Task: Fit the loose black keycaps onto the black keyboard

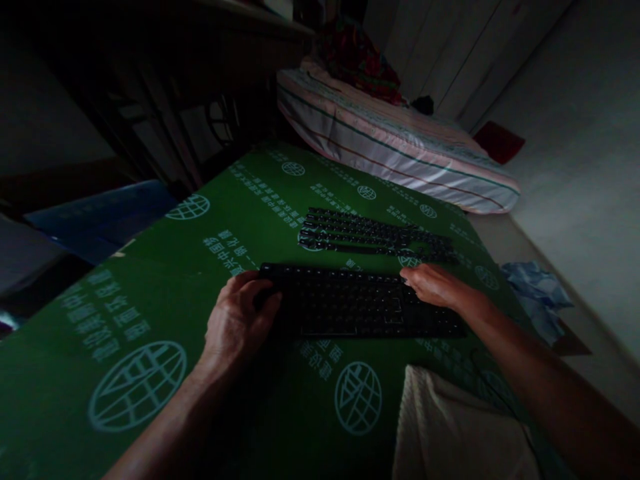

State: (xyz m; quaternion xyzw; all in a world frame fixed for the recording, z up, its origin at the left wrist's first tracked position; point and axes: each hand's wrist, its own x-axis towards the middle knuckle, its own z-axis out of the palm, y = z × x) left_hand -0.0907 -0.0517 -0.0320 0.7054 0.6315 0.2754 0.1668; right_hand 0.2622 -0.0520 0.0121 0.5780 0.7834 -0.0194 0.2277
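Observation:
A black computer keyboard [345, 303] lies on a green board. Keycaps line its far edge, while much of the middle looks bare of caps, though the dim light hides detail. My left hand [241, 308] is closed around the keyboard's left end, thumb on top. At the far edge, right of the middle, my right hand [429, 283] has its fingers pinched together on the top row; what is between the fingertips is hidden. Beyond the keyboard, loose black keycaps [350, 230] lie in several rows, with a looser cluster at their right end.
The green printed board [150, 293] carries everything. A beige cloth [450, 427] lies at the near right, with a thin dark cable beside it. A bed with a striped cover [400, 140] stands behind. Light-blue crumpled material [537, 293] is on the floor at right.

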